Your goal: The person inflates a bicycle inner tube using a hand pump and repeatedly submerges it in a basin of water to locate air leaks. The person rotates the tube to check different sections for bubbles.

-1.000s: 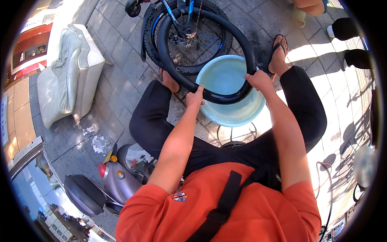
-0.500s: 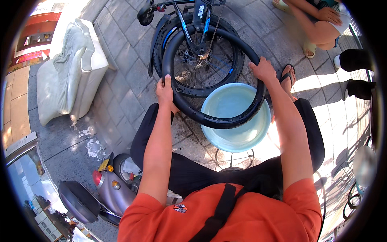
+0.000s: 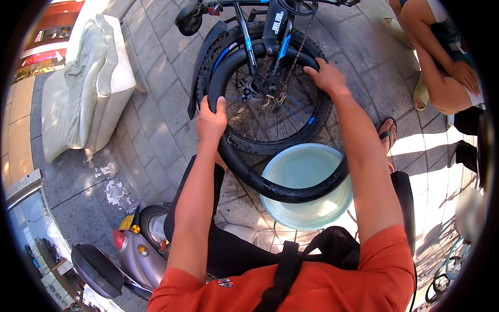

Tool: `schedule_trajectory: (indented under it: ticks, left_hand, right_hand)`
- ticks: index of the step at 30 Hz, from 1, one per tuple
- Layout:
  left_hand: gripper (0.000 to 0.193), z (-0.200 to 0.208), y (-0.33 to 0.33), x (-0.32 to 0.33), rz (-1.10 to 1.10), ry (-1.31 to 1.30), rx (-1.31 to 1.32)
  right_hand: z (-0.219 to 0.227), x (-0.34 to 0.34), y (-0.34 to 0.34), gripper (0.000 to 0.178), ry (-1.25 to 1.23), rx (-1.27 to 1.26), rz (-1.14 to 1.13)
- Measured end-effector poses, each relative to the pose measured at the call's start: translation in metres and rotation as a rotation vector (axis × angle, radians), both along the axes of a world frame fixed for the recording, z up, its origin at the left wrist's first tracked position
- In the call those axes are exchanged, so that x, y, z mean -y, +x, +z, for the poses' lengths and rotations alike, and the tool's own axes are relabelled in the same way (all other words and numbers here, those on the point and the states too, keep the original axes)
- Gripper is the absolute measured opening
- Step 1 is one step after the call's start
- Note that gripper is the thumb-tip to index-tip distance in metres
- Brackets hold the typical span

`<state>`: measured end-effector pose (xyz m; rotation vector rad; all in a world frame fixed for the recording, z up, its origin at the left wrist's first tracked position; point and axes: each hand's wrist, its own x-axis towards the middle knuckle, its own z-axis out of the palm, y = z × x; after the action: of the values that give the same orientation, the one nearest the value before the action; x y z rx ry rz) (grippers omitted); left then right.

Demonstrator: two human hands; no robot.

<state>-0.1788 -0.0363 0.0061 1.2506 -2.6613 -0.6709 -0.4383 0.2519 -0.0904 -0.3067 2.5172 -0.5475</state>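
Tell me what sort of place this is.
An outdoor paved area, likely a roadside pavement. Grey rectangular paving slabs lie in sun and shade, with a silver-purple motor scooter with a red tail light and a black metal bicycle with blue accents.

The inner tube [image 3: 293,194] was a thick, smooth black ring, rounded out as though it had air in it, with small pale glints and flecks along its lower curve. It slanted in a large loop, its upper part in front of the bicycle wheel [image 3: 260,146] and its lowest part across the pale blue basin [image 3: 299,222]; whether it touched the water could not be told. The left fingers [image 3: 221,106] wrapped its left side. The right fingers [image 3: 311,72] were at its upper right, their hold unclear. Much of its right side was hidden behind the forearm.
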Motion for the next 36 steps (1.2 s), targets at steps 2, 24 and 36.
schedule_trajectory:
  ticks: [2,24,36]
  left_hand:
    - [0.075,0.003,-0.009,0.005,0.039,-0.018,0.056]
    - [0.074,-0.02,-0.131,0.028,-0.215,-0.192,0.154]
    - [0.078,-0.037,-0.167,0.047,-0.502,-0.2,0.144]
  right_hand:
    - [-0.006,-0.011,-0.007,0.076,-0.025,-0.023,0.051]
    - [-0.02,-0.124,-0.007,0.067,0.063,-0.043,-0.004]
    - [-0.026,-0.174,0.073,0.08,0.073,-0.036,-0.103]
